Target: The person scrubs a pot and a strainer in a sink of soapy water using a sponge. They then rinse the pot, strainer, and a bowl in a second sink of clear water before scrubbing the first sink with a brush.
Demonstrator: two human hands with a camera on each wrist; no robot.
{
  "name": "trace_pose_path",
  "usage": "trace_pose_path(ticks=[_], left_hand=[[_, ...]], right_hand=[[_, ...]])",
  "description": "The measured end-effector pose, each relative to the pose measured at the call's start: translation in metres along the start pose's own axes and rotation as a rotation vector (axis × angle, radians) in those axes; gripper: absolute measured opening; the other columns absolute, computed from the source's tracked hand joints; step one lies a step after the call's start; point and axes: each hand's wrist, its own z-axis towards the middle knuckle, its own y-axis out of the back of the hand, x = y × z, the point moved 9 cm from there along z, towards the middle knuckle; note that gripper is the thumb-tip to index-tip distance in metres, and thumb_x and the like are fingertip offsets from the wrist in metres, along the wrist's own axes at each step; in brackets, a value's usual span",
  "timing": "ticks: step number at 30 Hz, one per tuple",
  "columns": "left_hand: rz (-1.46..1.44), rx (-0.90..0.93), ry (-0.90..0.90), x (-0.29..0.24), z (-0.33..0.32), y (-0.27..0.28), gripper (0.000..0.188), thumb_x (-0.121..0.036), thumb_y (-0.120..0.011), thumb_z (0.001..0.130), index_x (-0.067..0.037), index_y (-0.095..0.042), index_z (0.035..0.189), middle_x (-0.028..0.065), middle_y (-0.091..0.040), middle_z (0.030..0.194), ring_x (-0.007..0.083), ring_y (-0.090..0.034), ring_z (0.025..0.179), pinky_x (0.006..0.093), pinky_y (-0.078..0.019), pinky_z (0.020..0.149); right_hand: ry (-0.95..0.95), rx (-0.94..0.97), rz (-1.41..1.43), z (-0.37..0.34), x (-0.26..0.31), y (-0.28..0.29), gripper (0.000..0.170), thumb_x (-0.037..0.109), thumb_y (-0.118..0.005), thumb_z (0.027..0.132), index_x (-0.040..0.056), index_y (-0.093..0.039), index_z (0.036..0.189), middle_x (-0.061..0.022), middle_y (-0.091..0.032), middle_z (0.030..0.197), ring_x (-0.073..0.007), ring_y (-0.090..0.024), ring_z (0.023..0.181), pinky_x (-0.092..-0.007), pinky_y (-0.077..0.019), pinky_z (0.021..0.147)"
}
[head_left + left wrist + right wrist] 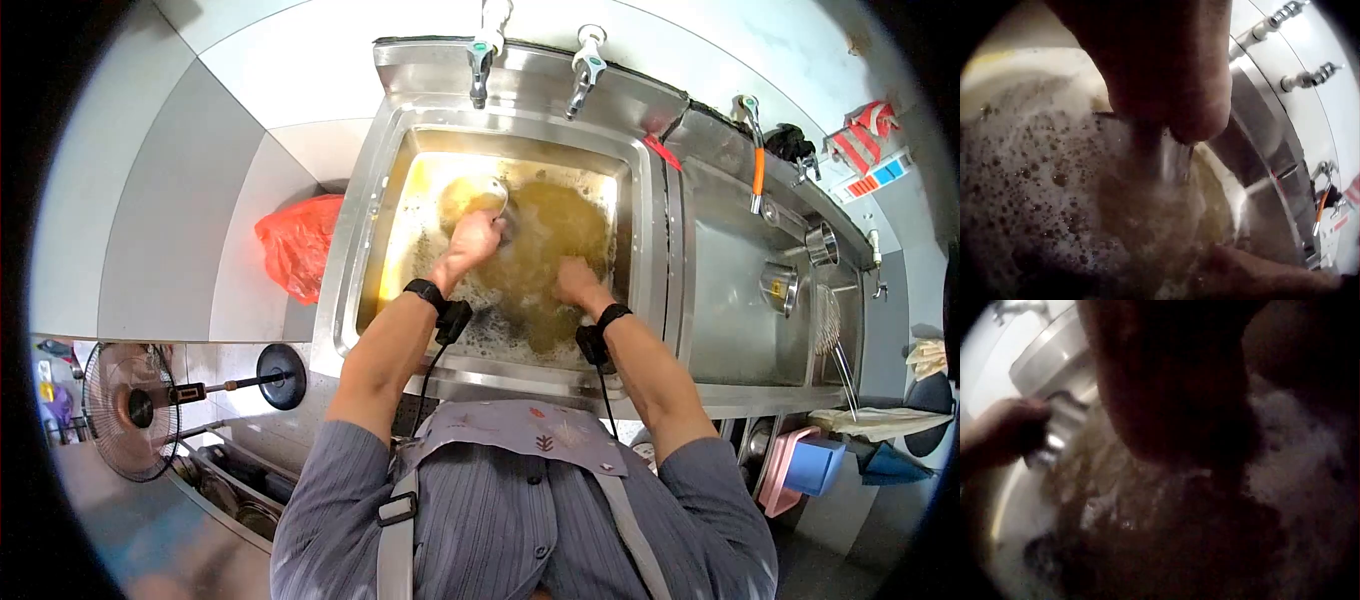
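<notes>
In the head view the left hand (474, 243) grips the edge of a round metal vessel (499, 190) at the water surface of the sink (648, 250). The left wrist view has that hand (1172, 106) over shiny metal (1175, 156) half sunk in foamy water. Lower right of it, the right hand (577, 281) reaches into the brown water (545, 235), its fingers under the surface. From the right wrist the left hand (1013, 425) appears with the metal piece (1063, 428), while the right hand (1179, 412) is dark and its fingertips are hidden.
Two taps (480, 70) stand behind the sink. To the right, a second basin (740, 290) has metal cups (779, 288), a whisk (828, 320) and an orange hose (758, 180). A red plastic bag (300, 245) lies left of the sink, and a fan (132, 410) stands lower left.
</notes>
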Motion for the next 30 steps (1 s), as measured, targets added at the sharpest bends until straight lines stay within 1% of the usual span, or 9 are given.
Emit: trace_pose_path(ticks=[2, 4, 7, 9, 13, 15, 18, 26, 30], left_hand=[[-0.473, 0.014, 0.092, 0.013, -0.006, 0.006, 0.040, -0.030, -0.061, 0.100, 0.003, -0.068, 0.123, 0.0268, -0.072, 0.109, 0.0386, -0.069, 0.106, 0.0465, -0.0520, 0.097], [-0.583, 0.013, 0.174, 0.024, -0.008, 0.001, 0.044, -0.035, -0.061, 0.102, 0.001, -0.066, 0.126, 0.0210, -0.072, 0.113, 0.0323, -0.066, 0.110, 0.0426, -0.0494, 0.099], [-0.794, -0.008, 0.322, 0.039, -0.014, -0.019, 0.053, -0.041, -0.060, 0.103, 0.000, -0.061, 0.135, 0.0162, -0.068, 0.125, 0.0274, -0.060, 0.118, 0.0399, -0.0441, 0.105], [-0.903, 0.001, 0.377, 0.027, -0.024, -0.016, 0.064, -0.043, -0.061, 0.103, 0.003, -0.049, 0.147, 0.0204, -0.059, 0.140, 0.0306, -0.053, 0.129, 0.0435, -0.0385, 0.113], [-0.988, -0.121, 0.394, 0.018, -0.020, -0.020, 0.065, -0.049, -0.061, 0.101, 0.005, -0.061, 0.136, 0.0228, -0.064, 0.135, 0.0331, -0.058, 0.127, 0.0431, -0.0432, 0.108], [-0.901, 0.022, 0.476, 0.008, -0.023, -0.026, 0.077, -0.062, -0.055, 0.100, 0.006, -0.061, 0.136, 0.0249, -0.063, 0.135, 0.0331, -0.057, 0.127, 0.0445, -0.0431, 0.107], [-1.060, -0.142, 0.511, -0.016, -0.042, -0.013, 0.100, -0.079, -0.043, 0.095, 0.011, -0.058, 0.135, 0.0298, -0.066, 0.126, 0.0377, -0.061, 0.120, 0.0459, -0.0434, 0.106], [-0.859, -0.225, 0.360, -0.006, -0.040, -0.034, 0.109, -0.087, -0.040, 0.088, 0.013, -0.070, 0.119, 0.0284, -0.071, 0.110, 0.0355, -0.065, 0.109, 0.0468, -0.0468, 0.098], [-0.741, -0.112, 0.290, -0.012, -0.048, -0.035, 0.073, -0.065, -0.058, 0.095, 0.006, -0.073, 0.089, 0.0119, -0.067, 0.074, 0.0213, -0.063, 0.072, 0.0408, -0.0515, 0.068]], right_hand=[[0.055, 0.238, 0.033, 0.000, -0.003, -0.016, 0.065, 0.027, -0.070, 0.095, -0.0044, -0.046, 0.147, -0.0294, -0.049, 0.149, -0.0462, -0.061, 0.122, -0.0518, -0.0524, 0.100], [0.080, -0.034, 0.672, -0.020, -0.008, 0.019, 0.048, 0.021, -0.067, 0.096, -0.0036, -0.057, 0.137, -0.0260, -0.061, 0.137, -0.0396, -0.062, 0.122, -0.0499, -0.0523, 0.098], [0.247, -0.414, 0.994, -0.063, 0.005, 0.068, 0.040, 0.013, -0.064, 0.097, -0.0011, -0.059, 0.133, -0.0249, -0.060, 0.137, -0.0397, -0.062, 0.121, -0.0506, -0.0514, 0.098], [0.326, -0.542, 0.814, -0.093, 0.029, 0.092, 0.038, 0.010, -0.062, 0.096, -0.0003, -0.059, 0.133, -0.0254, -0.060, 0.135, -0.0402, -0.061, 0.122, -0.0507, -0.0508, 0.099], [0.502, -0.736, 0.523, -0.141, 0.078, 0.109, 0.041, 0.003, -0.056, 0.096, 0.0013, -0.054, 0.137, -0.0279, -0.055, 0.134, -0.0447, -0.057, 0.125, -0.0495, -0.0479, 0.106], [0.673, -0.919, 0.353, -0.143, 0.101, 0.104, 0.048, 0.002, -0.054, 0.095, -0.0015, -0.049, 0.142, -0.0284, -0.049, 0.142, -0.0474, -0.050, 0.132, -0.0518, -0.0420, 0.113], [0.691, -0.975, 0.369, -0.138, 0.106, 0.098, 0.051, 0.002, -0.052, 0.094, -0.0052, -0.046, 0.144, -0.0292, -0.045, 0.147, -0.0490, -0.045, 0.137, -0.0549, -0.0368, 0.116], [0.705, -0.783, 0.451, -0.094, 0.086, 0.124, 0.044, 0.013, -0.051, 0.099, -0.0026, -0.055, 0.140, -0.0288, -0.059, 0.136, -0.0446, -0.057, 0.130, -0.0514, -0.0458, 0.108], [0.423, -0.479, 0.720, -0.044, 0.038, 0.112, 0.041, 0.031, -0.045, 0.103, 0.0047, -0.066, 0.127, -0.0216, -0.069, 0.127, -0.0340, -0.066, 0.117, -0.0460, -0.0510, 0.099]])
